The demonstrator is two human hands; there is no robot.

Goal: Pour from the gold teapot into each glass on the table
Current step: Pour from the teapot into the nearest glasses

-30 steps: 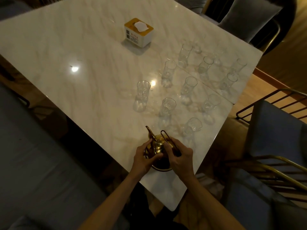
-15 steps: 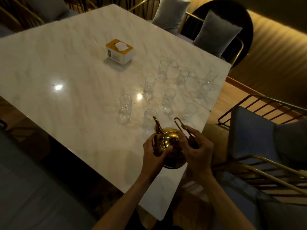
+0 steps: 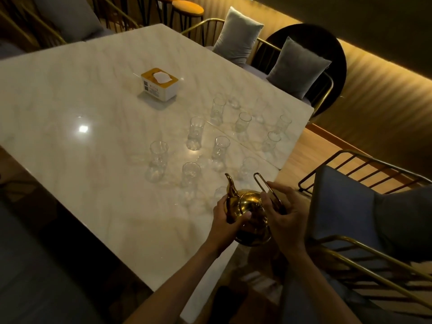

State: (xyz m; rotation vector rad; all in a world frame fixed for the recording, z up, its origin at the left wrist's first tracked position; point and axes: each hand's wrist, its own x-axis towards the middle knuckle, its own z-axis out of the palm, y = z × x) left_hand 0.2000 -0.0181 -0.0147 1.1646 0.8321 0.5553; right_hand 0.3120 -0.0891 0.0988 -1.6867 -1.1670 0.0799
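The gold teapot [image 3: 249, 206] is held above the near right edge of the white marble table [image 3: 93, 127], spout pointing away from me. My left hand [image 3: 228, 220] grips the pot's body just below the spout. My right hand [image 3: 284, 215] holds the upright wire handle. Several clear glasses stand in rows beyond the pot; the closest are one [image 3: 190, 175] left of the spout and one [image 3: 219, 191] partly hidden behind the spout. Others stand farther back [image 3: 221, 147], [image 3: 243, 121].
A yellow-and-white tissue box [image 3: 159, 83] sits further back on the table. Gold-framed chairs with grey cushions [image 3: 297, 66] line the far side, and one with a blue seat [image 3: 346, 206] is at my right. Dark floor lies left of the table.
The teapot has come up off the table in both hands and now hangs over the edge. My view has swung upward, showing more of the far chairs.
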